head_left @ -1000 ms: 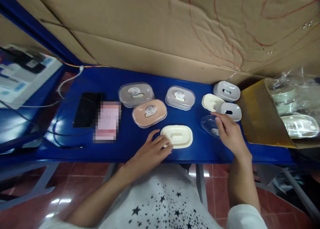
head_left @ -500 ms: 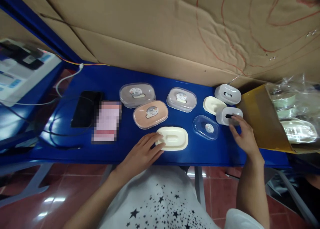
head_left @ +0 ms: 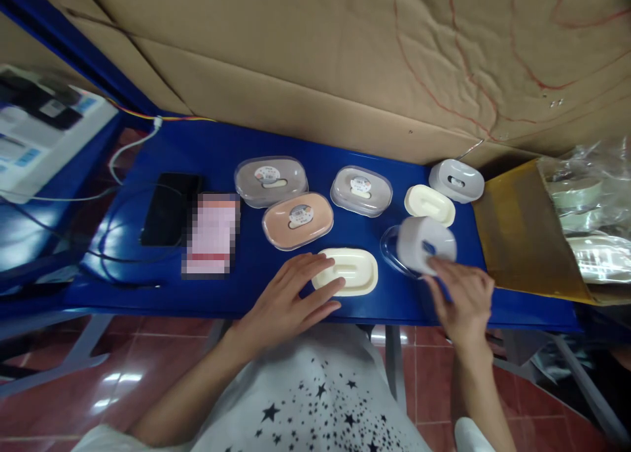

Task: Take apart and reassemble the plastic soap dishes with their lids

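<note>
My right hand grips a pale grey oval plastic box part with a slot by its slotted end and carries it over the table, slightly blurred. Beneath it lies a clear plastic lid, partly covered. With fingers spread, my left hand rests on the left end of a cream oval tray near the front edge. Farther back are another cream oval tray and a second grey slotted part. A peach lidded box and two grey lidded boxes bear round labels.
The blue table ends at a cardboard wall. On the right stands an open carton with plastic-wrapped pieces. A black phone-like object, a blurred-out pink screen and cables lie left.
My right hand has lifted the front grey slotted part from beside the rear cream tray and brought it left and nearer, over the clear lid. My left hand stays at the front tray.
</note>
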`<state>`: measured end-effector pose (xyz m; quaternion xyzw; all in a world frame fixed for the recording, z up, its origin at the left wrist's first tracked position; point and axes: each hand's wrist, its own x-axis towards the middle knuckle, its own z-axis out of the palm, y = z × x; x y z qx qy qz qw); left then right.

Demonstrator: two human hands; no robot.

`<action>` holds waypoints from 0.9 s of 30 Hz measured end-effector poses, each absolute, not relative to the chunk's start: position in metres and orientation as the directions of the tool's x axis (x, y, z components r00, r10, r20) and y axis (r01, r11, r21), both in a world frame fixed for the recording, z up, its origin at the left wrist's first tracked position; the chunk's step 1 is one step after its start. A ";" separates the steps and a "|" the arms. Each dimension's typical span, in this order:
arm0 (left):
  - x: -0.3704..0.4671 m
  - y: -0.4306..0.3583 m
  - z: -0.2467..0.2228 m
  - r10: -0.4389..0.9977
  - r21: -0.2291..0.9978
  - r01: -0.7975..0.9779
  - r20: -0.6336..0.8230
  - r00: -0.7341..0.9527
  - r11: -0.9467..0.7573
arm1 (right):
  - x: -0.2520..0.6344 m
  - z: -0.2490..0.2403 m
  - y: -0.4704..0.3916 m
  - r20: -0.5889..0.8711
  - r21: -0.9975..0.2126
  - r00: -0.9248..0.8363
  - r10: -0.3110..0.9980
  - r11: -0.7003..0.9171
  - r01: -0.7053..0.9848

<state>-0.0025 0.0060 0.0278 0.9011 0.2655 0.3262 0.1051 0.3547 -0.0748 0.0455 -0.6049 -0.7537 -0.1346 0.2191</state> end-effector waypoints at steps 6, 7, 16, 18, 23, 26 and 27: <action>-0.010 0.005 0.019 0.549 0.353 0.424 0.455 0.701 -0.834 | 0.262 0.043 -0.080 0.304 -0.165 -0.383 0.872 0.444 0.881; -0.012 0.005 0.016 0.546 0.350 0.424 0.439 0.713 -0.835 | 0.258 0.039 -0.080 0.290 -0.162 -0.398 0.870 0.455 0.875; -0.019 0.006 0.001 0.549 0.363 0.426 0.379 0.745 -0.829 | 0.259 0.015 -0.081 0.253 -0.218 -0.470 0.846 0.523 0.824; -0.019 0.006 -0.001 0.528 0.352 0.411 0.372 0.763 -0.841 | 0.258 0.012 -0.082 0.233 -0.240 -0.486 0.842 0.534 0.811; -0.021 0.007 -0.001 0.517 0.364 0.393 0.359 0.777 -0.844 | 0.279 0.008 -0.073 0.314 -0.273 -0.430 0.846 0.514 0.813; -0.020 0.006 0.001 0.535 0.380 0.403 0.366 0.761 -0.833 | 0.319 0.007 -0.062 0.290 -0.258 -0.197 0.937 0.275 0.926; -0.020 0.006 0.002 0.544 0.382 0.409 0.371 0.753 -0.828 | 0.334 0.007 -0.058 0.263 -0.247 -0.116 0.958 0.183 0.951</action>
